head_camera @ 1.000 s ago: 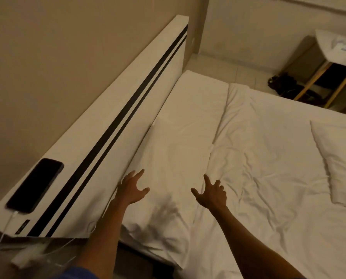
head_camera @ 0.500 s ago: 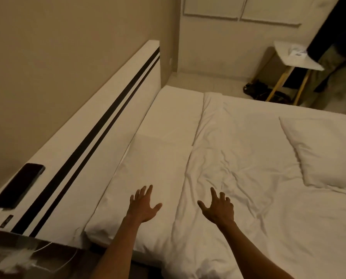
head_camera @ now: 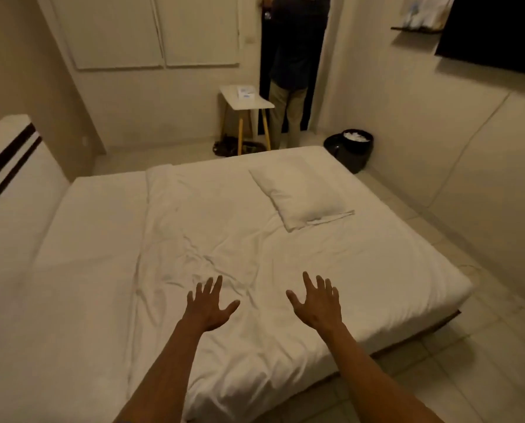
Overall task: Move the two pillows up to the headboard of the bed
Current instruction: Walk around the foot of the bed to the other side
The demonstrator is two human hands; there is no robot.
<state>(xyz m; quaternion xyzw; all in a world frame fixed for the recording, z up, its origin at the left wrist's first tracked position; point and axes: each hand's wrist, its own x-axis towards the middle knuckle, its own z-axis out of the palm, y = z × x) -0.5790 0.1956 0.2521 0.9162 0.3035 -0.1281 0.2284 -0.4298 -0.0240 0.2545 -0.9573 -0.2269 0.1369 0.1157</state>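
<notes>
A white pillow (head_camera: 300, 199) lies on the far right part of the white bed (head_camera: 377, 270), well away from the headboard (head_camera: 7, 166) at the left edge of view. Only this one pillow shows. My left hand (head_camera: 209, 306) and my right hand (head_camera: 317, 303) hover over the rumpled duvet near the bed's front side, both with fingers spread and holding nothing. The pillow is roughly an arm's length beyond my right hand.
A small white side table (head_camera: 246, 97) with yellow legs stands past the bed's far side. A person (head_camera: 291, 71) stands in the doorway behind it. A black bin (head_camera: 351, 148) sits by the far right corner. Tiled floor (head_camera: 484, 361) runs along the right.
My view has swung right, from the headboard and the phone on it to the whole bed and pillow. Both hands moved right over the duvet, still spread and holding nothing.
</notes>
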